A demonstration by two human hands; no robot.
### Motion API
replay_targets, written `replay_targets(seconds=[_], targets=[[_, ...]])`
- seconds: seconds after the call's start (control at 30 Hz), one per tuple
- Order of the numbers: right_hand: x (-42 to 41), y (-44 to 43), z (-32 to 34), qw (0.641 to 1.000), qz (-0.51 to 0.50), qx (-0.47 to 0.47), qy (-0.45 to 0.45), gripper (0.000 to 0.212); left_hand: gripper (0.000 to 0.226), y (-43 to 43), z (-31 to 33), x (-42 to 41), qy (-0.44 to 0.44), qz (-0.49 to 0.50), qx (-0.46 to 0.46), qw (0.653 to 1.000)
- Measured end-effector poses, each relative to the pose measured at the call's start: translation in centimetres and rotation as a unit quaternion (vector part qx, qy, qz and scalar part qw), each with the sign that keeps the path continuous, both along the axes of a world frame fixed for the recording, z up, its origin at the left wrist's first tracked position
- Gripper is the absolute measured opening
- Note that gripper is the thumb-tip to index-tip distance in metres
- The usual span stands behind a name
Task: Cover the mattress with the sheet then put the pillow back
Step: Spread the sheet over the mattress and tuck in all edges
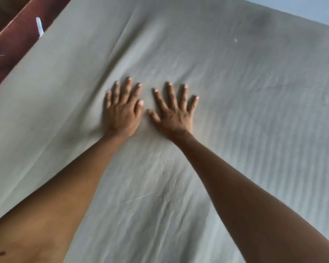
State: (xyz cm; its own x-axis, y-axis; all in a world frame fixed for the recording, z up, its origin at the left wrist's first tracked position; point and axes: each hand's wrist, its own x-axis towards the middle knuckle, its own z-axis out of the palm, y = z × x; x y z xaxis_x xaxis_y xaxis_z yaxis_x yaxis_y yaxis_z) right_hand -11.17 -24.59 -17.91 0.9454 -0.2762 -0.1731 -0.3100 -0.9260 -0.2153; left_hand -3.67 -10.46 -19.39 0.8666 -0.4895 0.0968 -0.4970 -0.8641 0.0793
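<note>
Already the sheet (235,92) is spread across the bed, and nearly the whole view is filled by it. Both hands are laid flat on it near the middle, palms down, just beside each other but apart: the left hand (122,111) and the right hand (174,112), each with fingers splayed wide and nothing gripped. A wooden frame (13,38) is seen along the far left edge, with a small white scrap (39,27) lying on it. Soft creases are seen fanning out from under the palms, with finer ripples to the right and near side. No pillow is in view, so its place cannot be told; the mattress itself is hidden under the cloth.

Smoothing appears to be the step in hand. It is probably done best if the palms are kept flat and swept outward from the middle, left hand toward the left edge and right hand toward the right, so that slack is pushed off the sides rather than bunched. Light, even pressure is advised, lest the sheet be dragged off the far edge.
</note>
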Motion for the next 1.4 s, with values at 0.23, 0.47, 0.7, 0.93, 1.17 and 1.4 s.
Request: replay_targets(seconds=[0.23,0.47,0.7,0.93,1.17,1.4], targets=[[-6.8,4.2,1.5,0.995,0.02,0.051,-0.079,0.064,0.056,1.3,1.7,-6.0,0.022,0.029,-0.032,0.999],[-22.4,-3.8,2.2,0.979,-0.151,0.01,-0.133,0.063,0.044,-8.1,3.0,-22.6,0.04,-0.169,-0.149,0.973],[-41.7,-9.9,1.7,0.947,-0.319,-0.012,-0.026,0.064,0.046,-17.0,3.0,-40.8,0.143,-0.271,-0.083,0.948],[-45.8,-7.3,-0.5,0.938,-0.342,0.002,0.056,0.063,0.052,-15.5,1.1,-43.5,0.16,-0.331,0.052,0.928],[-41.0,-4.1,-0.7,0.946,-0.32,0.01,0.044,0.063,0.052,-11.6,1.0,-38.6,0.157,-0.323,0.004,0.933],[-31.9,2.5,-0.3,0.95,-0.307,0.014,0.046,0.068,0.052,-4.4,1.6,-29.9,0.147,-0.302,-0.011,0.942]])
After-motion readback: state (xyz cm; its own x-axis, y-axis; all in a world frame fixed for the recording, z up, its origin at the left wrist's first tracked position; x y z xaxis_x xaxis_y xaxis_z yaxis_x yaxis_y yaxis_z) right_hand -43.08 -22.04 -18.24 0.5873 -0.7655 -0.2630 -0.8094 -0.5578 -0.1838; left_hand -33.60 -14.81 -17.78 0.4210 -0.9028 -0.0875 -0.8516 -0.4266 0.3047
